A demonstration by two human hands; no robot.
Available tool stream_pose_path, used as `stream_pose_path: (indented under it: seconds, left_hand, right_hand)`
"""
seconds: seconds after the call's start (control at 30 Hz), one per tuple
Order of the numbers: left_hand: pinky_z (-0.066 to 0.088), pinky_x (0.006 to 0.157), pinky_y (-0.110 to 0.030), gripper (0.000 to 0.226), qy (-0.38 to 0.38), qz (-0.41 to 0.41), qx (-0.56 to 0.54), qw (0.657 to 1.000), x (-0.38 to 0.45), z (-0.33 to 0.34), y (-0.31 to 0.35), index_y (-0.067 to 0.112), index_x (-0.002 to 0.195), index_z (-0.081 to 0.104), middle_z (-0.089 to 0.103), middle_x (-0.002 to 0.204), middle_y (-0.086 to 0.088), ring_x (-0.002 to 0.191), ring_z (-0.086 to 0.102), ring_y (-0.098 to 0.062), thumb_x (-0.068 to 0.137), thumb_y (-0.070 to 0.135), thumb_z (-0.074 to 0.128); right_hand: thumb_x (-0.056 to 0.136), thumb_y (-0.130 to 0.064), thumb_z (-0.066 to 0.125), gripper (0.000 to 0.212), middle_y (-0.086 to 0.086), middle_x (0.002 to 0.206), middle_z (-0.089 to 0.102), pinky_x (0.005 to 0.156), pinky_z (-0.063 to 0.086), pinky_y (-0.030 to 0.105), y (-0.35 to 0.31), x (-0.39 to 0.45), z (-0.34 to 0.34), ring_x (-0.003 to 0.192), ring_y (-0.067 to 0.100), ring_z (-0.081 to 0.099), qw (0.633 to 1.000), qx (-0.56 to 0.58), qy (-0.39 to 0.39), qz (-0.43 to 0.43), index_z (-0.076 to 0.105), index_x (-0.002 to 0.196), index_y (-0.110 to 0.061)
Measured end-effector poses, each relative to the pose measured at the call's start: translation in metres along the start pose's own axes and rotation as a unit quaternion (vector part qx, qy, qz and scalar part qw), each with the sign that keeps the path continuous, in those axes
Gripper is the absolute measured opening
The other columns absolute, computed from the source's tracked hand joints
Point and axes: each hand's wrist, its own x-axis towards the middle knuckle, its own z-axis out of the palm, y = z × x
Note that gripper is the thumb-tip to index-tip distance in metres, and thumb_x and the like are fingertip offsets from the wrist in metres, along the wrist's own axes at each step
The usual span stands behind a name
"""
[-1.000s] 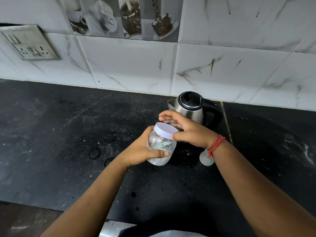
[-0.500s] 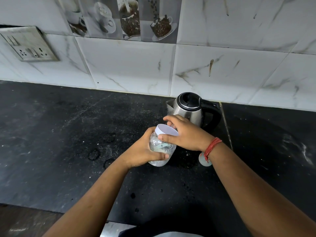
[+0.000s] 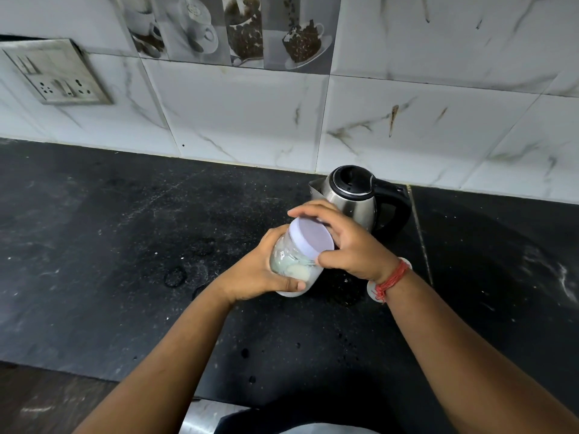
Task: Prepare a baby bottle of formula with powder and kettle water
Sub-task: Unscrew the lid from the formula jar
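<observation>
Since half a second ago, lid sits square under right hand, fingers curled round it; left hand grips jar, raised off bench. Sudden release could spill powder; kettle just beyond the right hand.

You stood in a home kitchen. A black stone surface ran up to white marble-look wall tiles, topped by a decorative strip showing coffee cups and beans. A steel electric kettle sat by the wall, and a switch-and-socket plate hung on the left.
</observation>
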Motion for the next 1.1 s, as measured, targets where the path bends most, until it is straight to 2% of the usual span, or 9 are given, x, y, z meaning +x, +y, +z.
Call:
stream_pose_path:
  seconds: [0.13, 0.3, 0.4, 0.47, 0.6, 0.7, 0.8, 0.97, 1.1]
  left_hand:
    - [0.047, 0.112, -0.039, 0.099, -0.003, -0.014, -0.009, 1.000, -0.006, -0.006, -0.012, 0.033, 0.149, 0.039, 0.056, 0.143, 0.002, 0.134, 0.055, -0.016, 0.070, 0.013, 0.094]
    - [0.043, 0.106, -0.018, 0.097, 0.071, -0.028, 0.017, 0.997, -0.013, -0.011, -0.031, 0.032, 0.146, 0.038, 0.056, 0.139, 0.012, 0.128, 0.054, 0.002, 0.072, -0.001, 0.090]
    - [0.042, 0.105, -0.016, 0.095, 0.107, -0.034, 0.035, 0.993, -0.017, -0.011, -0.045, 0.036, 0.143, 0.036, 0.053, 0.138, 0.015, 0.125, 0.053, 0.006, 0.073, -0.002, 0.088]
    - [0.042, 0.100, -0.011, 0.092, 0.121, -0.033, 0.046, 0.991, -0.020, -0.011, -0.054, 0.041, 0.138, 0.036, 0.052, 0.136, 0.016, 0.123, 0.053, 0.009, 0.074, -0.004, 0.086]
    - [0.042, 0.099, -0.008, 0.092, 0.138, -0.033, 0.063, 0.988, -0.022, -0.009, -0.069, 0.035, 0.140, 0.037, 0.051, 0.138, 0.013, 0.124, 0.052, 0.007, 0.073, -0.003, 0.087]
    - [0.041, 0.100, -0.007, 0.093, 0.137, -0.036, 0.075, 0.987, -0.022, -0.006, -0.076, 0.039, 0.138, 0.036, 0.050, 0.138, 0.014, 0.124, 0.051, 0.010, 0.072, -0.004, 0.087]
    - [0.040, 0.105, -0.012, 0.095, 0.137, -0.050, 0.069, 0.987, -0.023, -0.003, -0.082, 0.029, 0.146, 0.034, 0.050, 0.139, 0.014, 0.128, 0.050, 0.007, 0.074, 0.001, 0.089]
    - [0.037, 0.116, -0.022, 0.104, 0.114, -0.065, 0.069, 0.989, -0.026, -0.005, -0.086, 0.026, 0.154, 0.025, 0.044, 0.147, 0.013, 0.134, 0.045, 0.007, 0.075, 0.010, 0.090]
    - [0.029, 0.121, -0.029, 0.131, 0.115, -0.084, 0.052, 0.988, -0.031, -0.010, -0.082, 0.034, 0.162, 0.004, 0.023, 0.163, 0.014, 0.148, 0.031, -0.004, 0.064, 0.049, 0.090]
  right_hand:
    - [0.071, 0.004, 0.065, 0.074, 0.003, 0.136, 0.045, 0.120, 0.035, 0.047, 0.000, -0.001, -0.013, 0.137, 0.023, 0.047, 0.997, 0.059, 0.040, -0.006, 0.057, 0.141, -0.019]
    - [0.077, -0.040, 0.073, 0.063, -0.006, 0.132, 0.043, 0.116, 0.041, 0.041, 0.026, -0.004, -0.006, 0.133, 0.013, 0.048, 0.991, -0.066, 0.103, 0.058, 0.055, 0.137, -0.041]
    - [0.075, -0.036, 0.082, 0.062, -0.007, 0.127, 0.046, 0.108, 0.044, 0.025, 0.051, -0.014, 0.021, 0.117, 0.006, 0.051, 0.972, -0.136, 0.159, 0.103, 0.056, 0.130, -0.028]
    - [0.072, -0.027, 0.087, 0.057, -0.001, 0.119, 0.047, 0.093, 0.040, 0.009, 0.069, -0.022, 0.044, 0.101, 0.003, 0.048, 0.954, -0.179, 0.218, 0.101, 0.055, 0.117, -0.015]
    - [0.073, -0.025, 0.088, 0.050, 0.002, 0.115, 0.042, 0.084, 0.044, 0.023, 0.102, -0.032, 0.083, 0.093, 0.011, 0.047, 0.938, -0.220, 0.225, 0.148, 0.047, 0.097, -0.010]
    - [0.074, -0.025, 0.088, 0.051, 0.005, 0.124, 0.041, 0.088, 0.042, 0.019, 0.122, -0.035, 0.097, 0.102, 0.019, 0.055, 0.933, -0.243, 0.198, 0.177, 0.052, 0.103, -0.003]
    - [0.077, -0.028, 0.088, 0.057, 0.004, 0.136, 0.038, 0.088, 0.040, 0.017, 0.134, -0.036, 0.103, 0.112, 0.020, 0.057, 0.931, -0.252, 0.161, 0.207, 0.054, 0.114, -0.001]
    - [0.073, -0.032, 0.090, 0.067, 0.005, 0.137, 0.041, 0.093, 0.049, 0.028, 0.142, -0.038, 0.105, 0.115, 0.025, 0.058, 0.924, -0.287, 0.136, 0.212, 0.054, 0.122, -0.003]
    - [0.071, -0.034, 0.091, 0.077, 0.004, 0.145, 0.040, 0.096, 0.048, 0.030, 0.133, -0.039, 0.100, 0.125, 0.024, 0.052, 0.930, -0.278, 0.151, 0.189, 0.051, 0.131, -0.008]
